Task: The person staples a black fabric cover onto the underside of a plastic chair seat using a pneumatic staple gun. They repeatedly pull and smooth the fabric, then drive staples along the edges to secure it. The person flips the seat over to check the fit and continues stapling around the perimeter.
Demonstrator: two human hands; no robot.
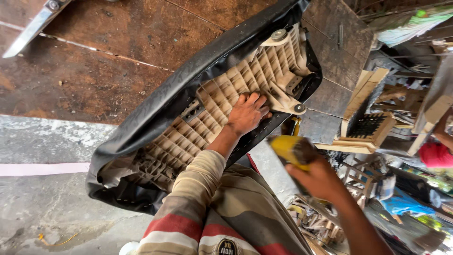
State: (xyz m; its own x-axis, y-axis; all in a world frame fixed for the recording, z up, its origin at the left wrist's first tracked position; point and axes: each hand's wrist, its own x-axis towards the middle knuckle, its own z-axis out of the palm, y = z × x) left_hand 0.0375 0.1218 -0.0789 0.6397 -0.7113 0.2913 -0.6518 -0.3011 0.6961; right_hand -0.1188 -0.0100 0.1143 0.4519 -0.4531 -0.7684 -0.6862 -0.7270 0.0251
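A long vehicle seat (207, 108) is being inspected lying upside down — its ribbed beige plastic base (236, 89) is facing up, and the black cover (155, 104) is being seen wrapped round the edges. Its long axis is running from lower left to upper right across the view, one end lying over the grey concrete floor (42, 208) and the other over brown wooden boards (108, 61).

The left hand (247, 113) is being pressed flat on the ribbed base, fingers spread and pointing toward the upper-right end, near a beige mounting bracket with two round bosses (285, 101). Nothing is being grasped by it — this grip is lying open, palm down, steadying the seat. It is plainly the nearer hand, being in contact with the seat.

The right hand (321, 179) is being held just off the seat's right-hand edge, closed round a yellow-bodied tool (290, 148) that is blurred; its kind cannot be told. The tool's forward end is pointing toward the seat's near rim, just below the bracket, with a small gap showing.

A wooden frame with a black mesh (365, 125) is standing to the right, well apart.
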